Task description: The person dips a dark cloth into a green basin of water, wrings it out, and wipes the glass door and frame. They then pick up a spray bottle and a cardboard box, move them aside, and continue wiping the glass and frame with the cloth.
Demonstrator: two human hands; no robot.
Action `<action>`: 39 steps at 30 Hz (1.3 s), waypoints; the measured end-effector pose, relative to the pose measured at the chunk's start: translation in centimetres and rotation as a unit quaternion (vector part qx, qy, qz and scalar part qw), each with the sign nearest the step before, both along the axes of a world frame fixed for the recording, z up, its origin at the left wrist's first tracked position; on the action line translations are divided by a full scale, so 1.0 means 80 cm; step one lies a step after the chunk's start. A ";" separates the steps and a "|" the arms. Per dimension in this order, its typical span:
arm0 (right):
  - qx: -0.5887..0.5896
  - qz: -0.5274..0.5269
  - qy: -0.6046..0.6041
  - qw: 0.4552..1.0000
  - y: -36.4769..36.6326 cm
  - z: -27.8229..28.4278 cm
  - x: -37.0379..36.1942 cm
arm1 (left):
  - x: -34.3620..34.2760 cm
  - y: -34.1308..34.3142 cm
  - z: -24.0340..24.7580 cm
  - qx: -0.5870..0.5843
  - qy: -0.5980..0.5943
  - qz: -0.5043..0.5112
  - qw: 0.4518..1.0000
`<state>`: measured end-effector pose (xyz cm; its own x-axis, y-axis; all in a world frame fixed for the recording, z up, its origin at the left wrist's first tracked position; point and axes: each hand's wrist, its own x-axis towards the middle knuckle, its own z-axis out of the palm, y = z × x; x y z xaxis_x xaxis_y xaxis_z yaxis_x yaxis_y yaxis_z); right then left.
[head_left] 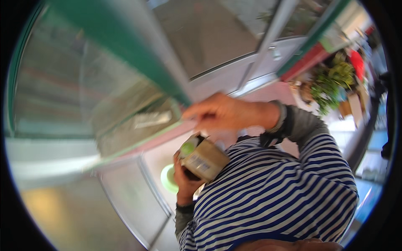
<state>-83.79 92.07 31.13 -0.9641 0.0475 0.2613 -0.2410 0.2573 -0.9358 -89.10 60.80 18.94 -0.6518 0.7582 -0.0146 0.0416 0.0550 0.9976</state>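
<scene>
Box: tan, square-edged, cardboard-looking, in front of my striped shirt.
Label: pale, dark print too blurred to read.
Left grip: clamped on the box.
Right grip: blurred above it; fingers together or apart, I cannot tell.

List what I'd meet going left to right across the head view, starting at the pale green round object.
Pale green round object → left hand → brown cardboard box → leafy green plant → bright red item.
</scene>
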 end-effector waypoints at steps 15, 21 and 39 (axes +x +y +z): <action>0.392 -0.116 -0.091 0.908 -0.080 -0.177 -0.180 | 0.031 -0.134 -0.026 -0.074 0.166 0.257 0.949; 0.334 -0.139 -0.124 0.924 -0.074 -0.196 -0.186 | 0.012 -0.123 -0.023 -0.091 0.134 0.224 0.961; 0.255 -0.179 -0.009 0.950 -0.066 -0.221 -0.181 | -0.072 -0.065 -0.025 -0.108 0.308 0.102 0.940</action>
